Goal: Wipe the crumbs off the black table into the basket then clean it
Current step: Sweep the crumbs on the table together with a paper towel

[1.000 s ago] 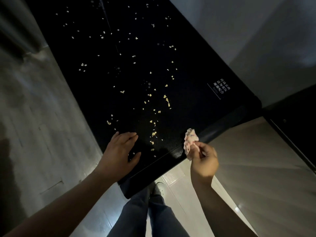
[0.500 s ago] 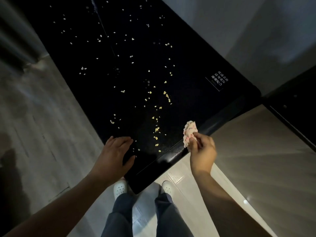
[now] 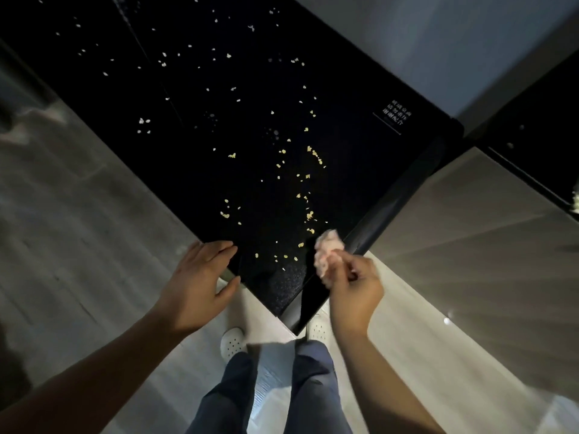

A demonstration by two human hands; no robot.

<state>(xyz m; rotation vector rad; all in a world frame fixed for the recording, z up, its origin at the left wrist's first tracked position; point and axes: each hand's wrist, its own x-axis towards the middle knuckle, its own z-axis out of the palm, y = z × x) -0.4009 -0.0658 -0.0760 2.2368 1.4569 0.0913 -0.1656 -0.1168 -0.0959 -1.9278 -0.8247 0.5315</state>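
Right grip (image 3: 354, 289) pinches a crumpled cloth (image 3: 327, 256); left grip (image 3: 197, 283) is flat, fingers straight. Crumbs (image 3: 308, 214) dot the surface (image 3: 360, 170) just beyond your cloth. No basket shows: sweep now and they could hit the floor (image 3: 423, 355).

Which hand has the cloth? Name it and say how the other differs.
The right hand pinches the crumpled pinkish cloth over the black table's near corner. The left hand holds nothing, its fingers straight at the table's edge.

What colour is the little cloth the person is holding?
Pinkish white. The cloth is bunched in the right hand, best seen in the head view.
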